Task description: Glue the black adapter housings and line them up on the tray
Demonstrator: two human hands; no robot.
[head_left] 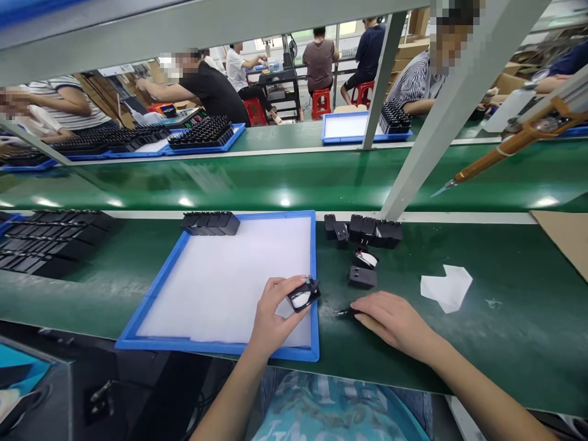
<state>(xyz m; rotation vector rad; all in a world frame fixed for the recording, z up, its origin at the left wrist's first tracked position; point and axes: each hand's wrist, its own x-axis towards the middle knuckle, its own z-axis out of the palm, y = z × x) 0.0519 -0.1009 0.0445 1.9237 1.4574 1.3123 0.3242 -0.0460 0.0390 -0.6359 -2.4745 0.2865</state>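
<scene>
Left hand [272, 314] pinches an open black plastic casing [302, 299] over the right edge of the blue-rimmed tray [220, 348]; right hand [390, 315] grips a small dark part [348, 312] on the green bench [514, 343]. Judged step: part pickup; next move needs a steady casing.

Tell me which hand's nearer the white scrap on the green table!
Right. The right hand is left of the scrap; the left hand is farther left, over the tray.
</scene>
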